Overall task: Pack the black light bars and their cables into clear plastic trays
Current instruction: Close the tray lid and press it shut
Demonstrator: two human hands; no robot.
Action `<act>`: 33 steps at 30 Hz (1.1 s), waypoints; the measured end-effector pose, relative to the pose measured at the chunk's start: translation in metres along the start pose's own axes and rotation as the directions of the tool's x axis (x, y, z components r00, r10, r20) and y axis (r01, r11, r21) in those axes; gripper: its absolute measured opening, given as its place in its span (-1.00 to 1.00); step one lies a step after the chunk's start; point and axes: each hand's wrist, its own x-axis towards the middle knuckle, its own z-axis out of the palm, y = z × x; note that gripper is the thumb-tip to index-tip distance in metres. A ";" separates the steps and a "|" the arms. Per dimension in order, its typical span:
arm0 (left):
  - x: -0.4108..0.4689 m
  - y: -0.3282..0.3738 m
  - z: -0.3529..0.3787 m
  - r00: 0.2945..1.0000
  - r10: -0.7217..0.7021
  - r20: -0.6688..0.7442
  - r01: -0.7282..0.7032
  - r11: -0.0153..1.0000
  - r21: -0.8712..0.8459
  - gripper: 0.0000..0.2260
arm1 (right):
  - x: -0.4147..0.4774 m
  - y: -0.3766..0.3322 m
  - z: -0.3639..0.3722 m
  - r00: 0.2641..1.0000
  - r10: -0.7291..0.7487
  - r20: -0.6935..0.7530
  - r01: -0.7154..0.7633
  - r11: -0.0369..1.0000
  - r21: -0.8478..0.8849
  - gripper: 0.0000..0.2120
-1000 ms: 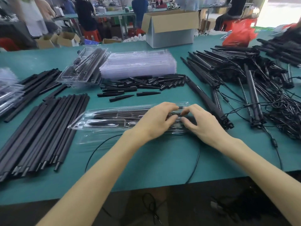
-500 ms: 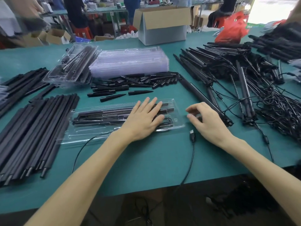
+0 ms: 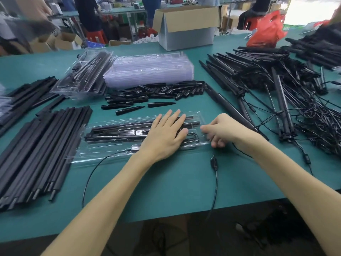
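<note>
A clear plastic tray (image 3: 103, 156) lies in front of me on the green table, with black light bars (image 3: 125, 127) in its grooves and a coiled cable (image 3: 192, 139) at its right end. My left hand (image 3: 164, 135) presses flat on the tray's right half, fingers straight. My right hand (image 3: 223, 132) sits at the tray's right edge with fingers curled and thumb pointing left; a thin cable (image 3: 241, 151) comes out from under it. A cable plug (image 3: 214, 162) lies on the table below, and its lead runs off the near edge.
A stack of empty trays (image 3: 149, 71) and packed trays (image 3: 84, 74) stand behind. Black spikes (image 3: 156, 91) lie between. Long black rods (image 3: 36, 150) fill the left, tangled bars and cables (image 3: 276, 85) the right. A cardboard box (image 3: 186, 28) and a red bag (image 3: 267, 32) sit at the back.
My left hand went from gripping at the tray's right end to pressing flat on it. My right hand let go, drew right, then came back to the tray's edge with fingers curled.
</note>
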 end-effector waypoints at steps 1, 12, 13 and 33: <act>-0.001 0.001 -0.001 1.000 -0.004 -0.021 0.003 1.000 -0.030 -0.48 | 0.001 0.001 -0.001 1.000 0.014 0.009 -0.014 0.998 0.061 -0.71; -0.001 0.003 -0.002 1.000 0.004 -0.024 -0.004 1.000 0.018 -0.49 | -0.003 0.017 0.012 0.996 -0.083 0.010 0.078 0.963 0.259 -0.81; -0.001 0.003 -0.002 1.000 0.007 -0.014 -0.006 1.000 0.027 -0.49 | -0.004 0.017 0.011 0.996 -0.091 0.017 0.084 0.960 0.267 -0.81; 0.010 -0.002 -0.003 0.985 -0.025 0.168 0.019 0.999 0.036 -0.50 | -0.006 0.015 0.002 0.992 -0.049 0.113 0.002 0.925 0.380 -0.90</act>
